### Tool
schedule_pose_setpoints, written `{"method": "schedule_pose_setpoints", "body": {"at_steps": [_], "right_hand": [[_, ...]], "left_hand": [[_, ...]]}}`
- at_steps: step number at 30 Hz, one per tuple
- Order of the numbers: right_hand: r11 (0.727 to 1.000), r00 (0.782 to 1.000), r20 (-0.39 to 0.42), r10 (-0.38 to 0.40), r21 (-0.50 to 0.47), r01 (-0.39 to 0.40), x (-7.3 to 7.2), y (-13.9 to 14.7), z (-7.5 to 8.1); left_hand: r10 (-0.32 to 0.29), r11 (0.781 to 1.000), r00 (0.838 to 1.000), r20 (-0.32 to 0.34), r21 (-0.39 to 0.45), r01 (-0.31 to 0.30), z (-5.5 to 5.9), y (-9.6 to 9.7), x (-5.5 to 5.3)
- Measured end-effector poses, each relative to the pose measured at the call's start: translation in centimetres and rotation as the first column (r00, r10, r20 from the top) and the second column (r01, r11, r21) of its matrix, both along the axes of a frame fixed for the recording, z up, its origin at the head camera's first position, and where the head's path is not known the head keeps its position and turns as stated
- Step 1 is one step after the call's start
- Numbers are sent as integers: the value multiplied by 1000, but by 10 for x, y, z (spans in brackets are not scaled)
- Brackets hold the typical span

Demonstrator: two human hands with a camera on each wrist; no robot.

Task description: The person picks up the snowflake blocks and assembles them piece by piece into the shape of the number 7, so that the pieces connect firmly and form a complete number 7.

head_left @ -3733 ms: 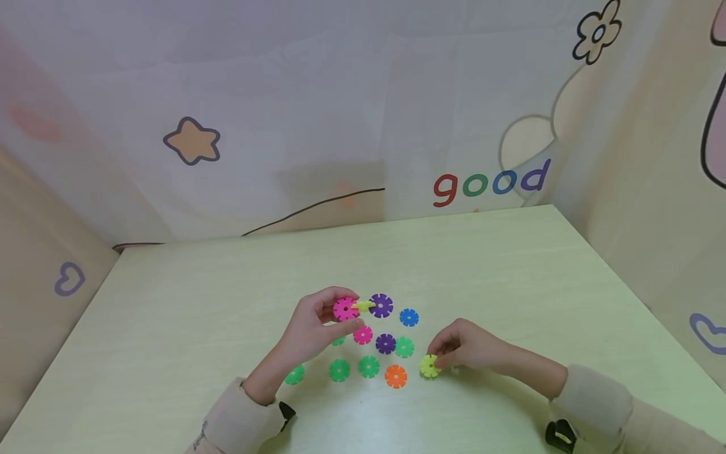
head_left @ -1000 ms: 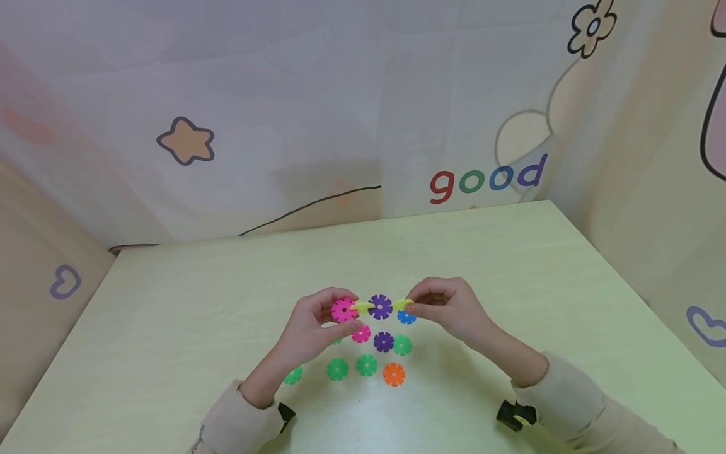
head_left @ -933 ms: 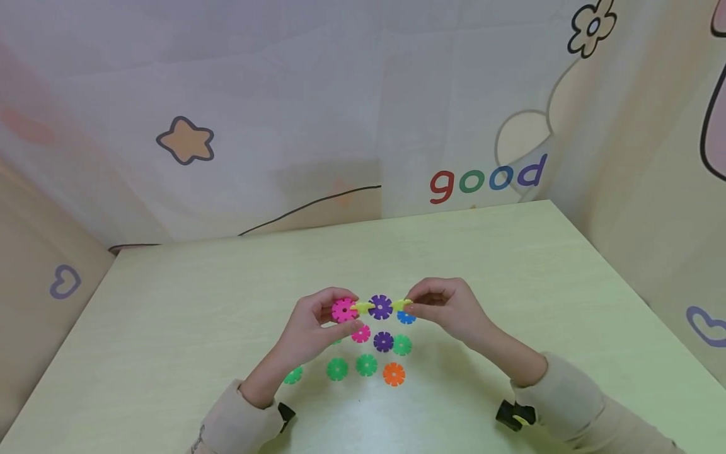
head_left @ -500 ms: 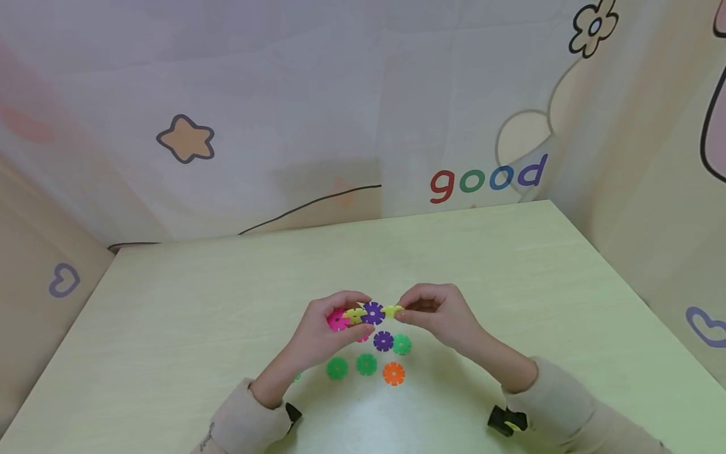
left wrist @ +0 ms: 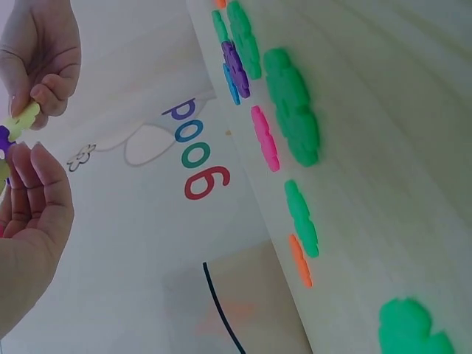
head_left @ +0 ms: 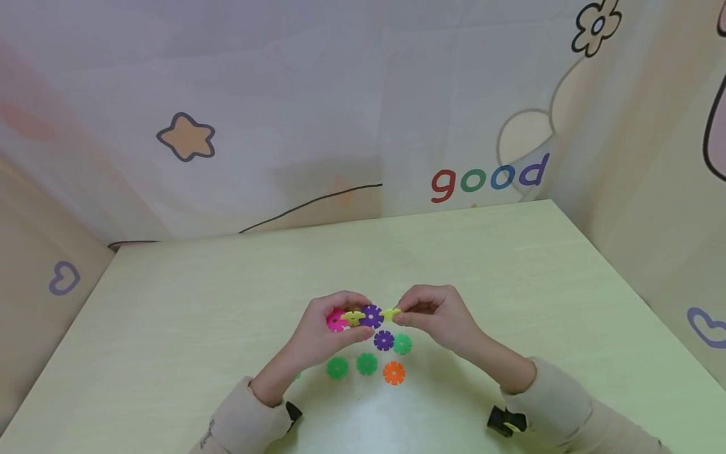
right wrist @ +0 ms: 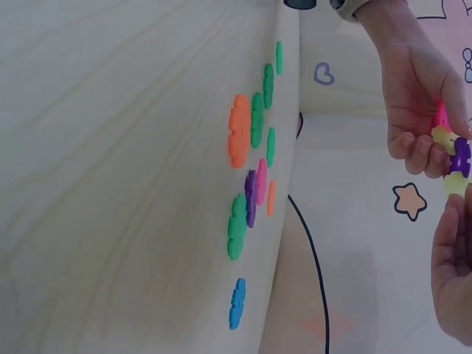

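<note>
Chain of slotted plastic discs [head_left: 368,317]: held above the table, between both hands. Left hand [head_left: 320,334]: clamped on the chain, fingers above and thumb below, around pink disc [head_left: 336,320], first yellow disc [head_left: 353,318] and purple disc [right wrist: 461,156]. Right hand [head_left: 437,312]: clamped on second yellow disc [head_left: 388,314], pinching the outer edge between thumb and fingertips. Inner edge of second yellow disc: at the purple disc; depth of engagement: cannot tell.

Step in hand, by judgement: seating the second yellow disc on the purple disc. Brace the purple disc close to the joint. Hold the yellow disc crosswise to the purple face. Align slot with slot, then push straight inward. Avoid twisting; likely to loosen the joints farther left. Check with a light pull prior to releasing.

Surface: pale wood-grain table [head_left: 227,284], with loose discs lying flat. From left to right, below the hands: sliver of green disc [head_left: 298,376] beside the left forearm, near-left green disc [head_left: 337,367], middle green disc [head_left: 367,364], loose purple disc [head_left: 384,340], orange disc [head_left: 394,372], right green disc [head_left: 402,343]. Blue disc [right wrist: 237,303]: visible from the right wrist.

Room: printed fabric walls, bearing from left to right a heart [head_left: 65,278], a star [head_left: 186,137], "good" lettering [head_left: 490,180] and a flower [head_left: 597,26].
</note>
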State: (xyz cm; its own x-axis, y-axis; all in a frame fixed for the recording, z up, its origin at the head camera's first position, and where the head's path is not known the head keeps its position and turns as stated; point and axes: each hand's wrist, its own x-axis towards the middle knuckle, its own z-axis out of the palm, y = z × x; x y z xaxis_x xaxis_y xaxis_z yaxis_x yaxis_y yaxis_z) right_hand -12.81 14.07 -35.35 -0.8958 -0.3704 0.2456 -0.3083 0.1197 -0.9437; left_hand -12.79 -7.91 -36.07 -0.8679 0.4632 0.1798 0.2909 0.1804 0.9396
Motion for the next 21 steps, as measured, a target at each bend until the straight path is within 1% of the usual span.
{"method": "schedule_pose_setpoints", "body": {"at_steps": [4, 10, 21], "right_hand": [[1000, 1000, -16, 17, -21, -18, 0, 0, 0], [998, 997, -57, 47, -26, -49, 0, 0, -1], [998, 996, -78, 48, -24, -50, 0, -2, -2]], "left_hand": [[-19, 1000, 1000, -18, 6, 19, 1, 0, 1], [-41, 999, 999, -15, 11, 41, 2, -1, 2], [-50, 999, 999, -2, 21, 50, 2, -3, 2]]}}
